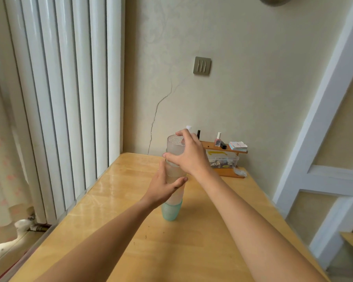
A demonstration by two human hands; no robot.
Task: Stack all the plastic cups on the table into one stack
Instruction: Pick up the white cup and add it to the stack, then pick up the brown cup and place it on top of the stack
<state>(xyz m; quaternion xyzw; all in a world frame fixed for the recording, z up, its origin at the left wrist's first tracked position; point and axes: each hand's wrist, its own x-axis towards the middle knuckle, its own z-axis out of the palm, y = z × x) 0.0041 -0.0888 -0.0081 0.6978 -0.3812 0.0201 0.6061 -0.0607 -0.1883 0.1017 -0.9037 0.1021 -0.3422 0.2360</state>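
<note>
At the centre of the wooden table [222, 231] a tall stack of cups [174, 181] stands on a green cup [171, 211], steadied at mid-height by the left hand [163, 188], whose fingers are curled around it. The top frosted cup [174, 146] is gripped at its 3 o'clock side by the right hand [189, 154], closed around its wall. No loose cup is seen elsewhere, so this is judged the final seating: a straight downward press, then release.
</note>
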